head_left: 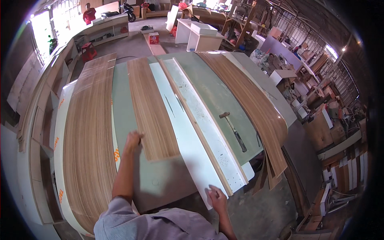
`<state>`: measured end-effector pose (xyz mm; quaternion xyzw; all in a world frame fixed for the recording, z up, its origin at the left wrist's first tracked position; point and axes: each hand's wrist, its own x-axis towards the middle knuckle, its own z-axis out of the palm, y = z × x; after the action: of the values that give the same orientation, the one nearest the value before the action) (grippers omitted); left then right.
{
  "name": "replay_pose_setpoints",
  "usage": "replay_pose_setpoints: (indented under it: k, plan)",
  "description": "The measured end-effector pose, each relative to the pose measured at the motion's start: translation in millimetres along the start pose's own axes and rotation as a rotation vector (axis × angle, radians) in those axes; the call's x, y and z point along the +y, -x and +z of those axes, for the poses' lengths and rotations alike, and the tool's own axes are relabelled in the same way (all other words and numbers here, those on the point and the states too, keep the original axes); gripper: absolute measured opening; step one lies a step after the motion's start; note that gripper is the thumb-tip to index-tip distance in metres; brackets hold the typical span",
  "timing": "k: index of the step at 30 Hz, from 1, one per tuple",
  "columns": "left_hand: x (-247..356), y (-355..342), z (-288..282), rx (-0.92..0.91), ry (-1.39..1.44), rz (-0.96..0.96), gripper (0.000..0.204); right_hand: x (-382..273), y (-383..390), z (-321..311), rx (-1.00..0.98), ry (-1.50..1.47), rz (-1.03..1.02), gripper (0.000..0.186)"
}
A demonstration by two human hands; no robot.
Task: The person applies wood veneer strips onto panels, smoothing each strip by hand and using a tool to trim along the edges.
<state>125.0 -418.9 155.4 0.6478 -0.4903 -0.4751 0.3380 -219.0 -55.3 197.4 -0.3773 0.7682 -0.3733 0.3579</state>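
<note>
My left hand (135, 140) is closed just beside the near left part of a wood-grain strip (152, 112); what it holds, if anything, is hidden. My right hand (216, 197) is at the near end of a white sheet (196, 172), fingers loosely bent and apart. A wooden batten (197, 130) runs lengthwise beside a white board with small holes (224, 156). A hammer (233, 130) lies head away from me on the green board (212, 96). Wider wood-grain sheets lie at left (88, 140) and right (248, 100).
Long cabinet frames (48, 132) line the left side, near a red stool (88, 52). White furniture (192, 32) and a red box (154, 38) stand behind. Cluttered offcuts (336, 144) fill the right. A person in red (89, 14) stands far back, near a motorbike (126, 12).
</note>
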Motion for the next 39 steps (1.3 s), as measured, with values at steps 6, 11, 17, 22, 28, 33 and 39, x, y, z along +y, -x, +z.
replay_pose_setpoints:
  k: [6, 11, 17, 22, 28, 33, 39]
  plan:
    - [-27, 218, 24, -0.302, 0.37, -0.118, 0.022, 28, -30, 15, -0.114, -0.153, -0.16, 0.072]
    - [-70, 332, 88, -0.58, 0.475, -0.187, 0.023, 87, -15, -27, -0.36, -0.107, -0.065, 0.064]
    - [-117, 427, 120, -0.931, 0.447, -0.518, 0.03, 148, 79, -119, -0.463, -0.155, 0.017, 0.047]
    - [-162, 419, 181, -0.839, 0.944, -0.636, 0.044, 242, 183, -222, -0.385, -0.21, 0.246, 0.053]
    - [-168, 328, 133, -0.339, 0.959, -0.414, 0.058, 323, 310, -304, -0.364, 0.044, 0.513, 0.061]
    - [-148, 302, 157, -0.578, 0.994, -0.41, 0.041, 505, 486, -447, -0.155, 0.127, 0.62, 0.017]
    - [-149, 407, 153, -0.691, 0.753, -0.357, 0.032, 453, 418, -379, 0.456, 0.97, 0.559, 0.044]
